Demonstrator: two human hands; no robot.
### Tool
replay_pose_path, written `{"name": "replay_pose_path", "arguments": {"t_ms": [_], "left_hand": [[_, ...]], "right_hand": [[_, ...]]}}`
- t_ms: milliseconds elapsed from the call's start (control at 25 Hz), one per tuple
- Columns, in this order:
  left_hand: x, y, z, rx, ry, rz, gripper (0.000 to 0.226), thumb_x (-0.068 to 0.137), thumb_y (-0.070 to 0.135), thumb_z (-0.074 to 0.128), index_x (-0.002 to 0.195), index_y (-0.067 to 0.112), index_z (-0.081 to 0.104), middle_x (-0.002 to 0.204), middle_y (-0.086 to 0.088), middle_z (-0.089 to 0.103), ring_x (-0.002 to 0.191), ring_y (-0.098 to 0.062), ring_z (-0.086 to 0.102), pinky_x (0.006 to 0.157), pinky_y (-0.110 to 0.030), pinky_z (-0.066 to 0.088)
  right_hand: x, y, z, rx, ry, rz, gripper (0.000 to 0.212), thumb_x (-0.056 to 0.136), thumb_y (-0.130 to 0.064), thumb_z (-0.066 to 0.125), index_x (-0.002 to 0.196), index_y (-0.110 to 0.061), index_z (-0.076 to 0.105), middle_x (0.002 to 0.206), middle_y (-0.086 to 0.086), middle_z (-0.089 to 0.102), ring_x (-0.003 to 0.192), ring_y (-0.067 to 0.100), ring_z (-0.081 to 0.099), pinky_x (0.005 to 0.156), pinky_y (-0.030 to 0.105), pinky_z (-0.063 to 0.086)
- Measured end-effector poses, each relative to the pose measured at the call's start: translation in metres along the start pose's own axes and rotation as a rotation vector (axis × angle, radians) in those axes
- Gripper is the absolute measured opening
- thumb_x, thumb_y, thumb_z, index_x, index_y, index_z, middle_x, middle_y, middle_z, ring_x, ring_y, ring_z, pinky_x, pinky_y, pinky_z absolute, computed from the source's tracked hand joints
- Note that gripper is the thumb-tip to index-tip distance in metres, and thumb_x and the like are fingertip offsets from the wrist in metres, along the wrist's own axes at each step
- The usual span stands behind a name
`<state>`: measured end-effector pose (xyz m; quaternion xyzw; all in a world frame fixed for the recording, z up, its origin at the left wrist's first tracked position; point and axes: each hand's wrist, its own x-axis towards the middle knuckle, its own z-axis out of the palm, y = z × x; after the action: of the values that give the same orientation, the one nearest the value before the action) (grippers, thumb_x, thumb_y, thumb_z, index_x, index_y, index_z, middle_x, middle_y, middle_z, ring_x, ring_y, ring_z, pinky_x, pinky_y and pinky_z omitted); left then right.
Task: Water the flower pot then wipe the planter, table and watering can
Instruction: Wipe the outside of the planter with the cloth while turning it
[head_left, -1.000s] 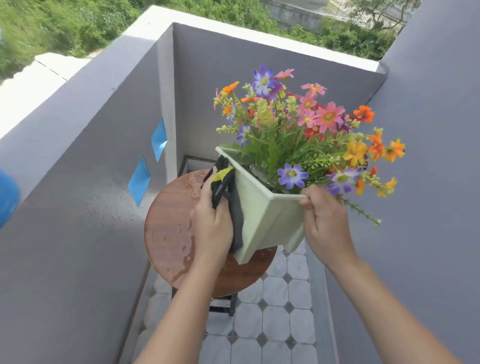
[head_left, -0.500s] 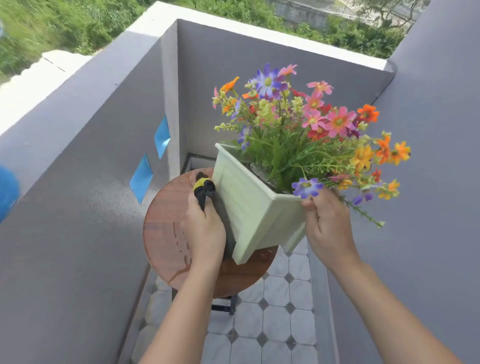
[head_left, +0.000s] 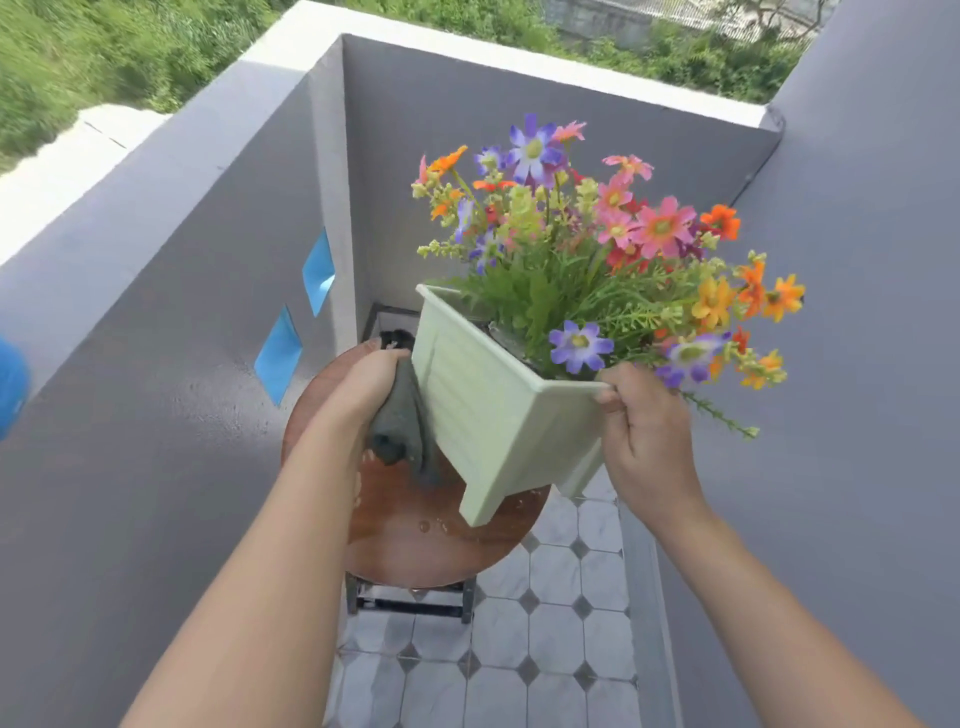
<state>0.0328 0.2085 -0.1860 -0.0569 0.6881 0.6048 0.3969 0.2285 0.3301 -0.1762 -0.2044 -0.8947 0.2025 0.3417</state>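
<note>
Though tilted, planter (head_left: 493, 405) full of flowers (head_left: 597, 234)

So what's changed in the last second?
The left hand has dragged the dark cloth down the planter, from near its rim to low on the left wall; the yellow tag no longer shows. The right hand still grips the rim, planter tilted over the table.

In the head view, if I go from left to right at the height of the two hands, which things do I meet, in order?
Blue object at the left edge → blue wall opening → left hand → dark cloth → green planter → right hand.
</note>
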Motion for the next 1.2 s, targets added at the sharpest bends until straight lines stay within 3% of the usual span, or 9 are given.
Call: {"name": "replay_pose_path", "arguments": {"t_ms": [160,320,440,560,640,720,880,1040,1200], "left_hand": [[-0.005,0.004,0.004,-0.007,0.067,0.087,0.034,0.094,0.025,0.048,0.117,0.003,0.060,0.098,-0.010,0.060,0.087,-0.023,0.059,0.079,-0.032,0.048],[-0.016,0.029,0.012,-0.056,0.142,0.222,0.029,0.085,0.045,0.045,0.088,0.020,0.059,0.105,-0.008,0.061,0.105,-0.028,0.060,0.098,-0.045,0.045],[-0.032,0.018,0.021,0.008,0.192,0.312,0.049,0.093,0.046,0.036,0.128,0.015,0.051,0.121,-0.005,0.054,0.114,-0.022,0.049,0.094,-0.029,0.034],[-0.027,0.006,0.014,0.178,0.281,0.276,0.059,0.093,0.051,0.031,0.136,0.013,0.043,0.132,-0.010,0.051,0.121,-0.028,0.045,0.093,-0.034,0.033],[-0.021,0.009,0.001,0.131,0.196,0.188,0.072,0.082,0.067,0.035,0.134,0.018,0.048,0.129,-0.007,0.054,0.118,-0.027,0.050,0.100,-0.037,0.037],[-0.020,0.012,-0.008,0.129,0.114,0.102,0.081,0.067,0.076,0.047,0.124,0.019,0.056,0.111,-0.004,0.062,0.099,-0.024,0.061,0.087,-0.038,0.048],[-0.014,0.007,-0.013,0.018,0.131,0.138,0.039,0.055,0.043,0.067,0.084,0.016,0.062,0.075,-0.004,0.060,0.064,-0.023,0.059,0.065,-0.031,0.046],[-0.016,0.005,-0.014,0.017,0.170,0.230,0.023,0.054,0.036,0.063,0.063,0.018,0.052,0.068,-0.008,0.052,0.064,-0.021,0.051,0.061,-0.035,0.042],[-0.023,0.002,-0.008,0.089,0.299,0.312,0.023,0.057,0.038,0.054,0.054,0.020,0.041,0.057,-0.003,0.037,0.059,-0.020,0.039,0.057,-0.034,0.033]], "right_hand": [[0.000,0.003,-0.004,0.008,-0.057,-0.061,0.024,0.088,-0.014,0.036,0.081,-0.010,0.058,0.071,0.009,0.058,0.070,0.016,0.042,0.058,0.027,0.028],[-0.010,0.003,-0.001,0.042,-0.147,-0.002,0.016,0.088,-0.021,0.032,0.079,-0.026,0.045,0.066,-0.002,0.047,0.070,0.011,0.036,0.065,0.020,0.024],[-0.014,0.001,0.006,0.039,-0.101,0.001,0.044,0.098,-0.035,0.027,0.079,-0.011,0.059,0.066,0.016,0.057,0.071,0.020,0.042,0.065,0.031,0.033],[-0.009,-0.004,0.007,0.028,-0.127,-0.022,0.024,0.087,-0.018,0.036,0.079,-0.009,0.057,0.074,0.016,0.058,0.073,0.020,0.042,0.061,0.026,0.029],[-0.007,-0.001,0.005,0.040,-0.119,-0.042,0.017,0.081,-0.009,0.038,0.080,-0.014,0.053,0.072,0.014,0.056,0.070,0.016,0.040,0.061,0.021,0.024],[-0.010,0.007,0.006,0.057,-0.152,-0.037,0.018,0.083,-0.009,0.038,0.082,-0.023,0.048,0.067,0.014,0.054,0.068,0.016,0.038,0.061,0.023,0.026],[-0.008,0.012,0.010,0.159,-0.163,0.027,0.020,0.086,-0.017,0.036,0.086,-0.029,0.051,0.081,0.013,0.059,0.082,0.022,0.047,0.073,0.028,0.036],[-0.011,-0.002,0.013,0.300,0.007,0.142,0.024,0.095,-0.027,0.044,0.112,-0.043,0.049,0.107,-0.030,0.049,0.106,-0.002,0.046,0.093,0.011,0.034],[-0.041,-0.029,0.038,0.518,0.169,0.380,0.043,0.094,-0.050,0.034,0.132,-0.063,0.019,0.145,-0.032,0.023,0.140,0.007,0.023,0.115,0.048,0.024]]}}
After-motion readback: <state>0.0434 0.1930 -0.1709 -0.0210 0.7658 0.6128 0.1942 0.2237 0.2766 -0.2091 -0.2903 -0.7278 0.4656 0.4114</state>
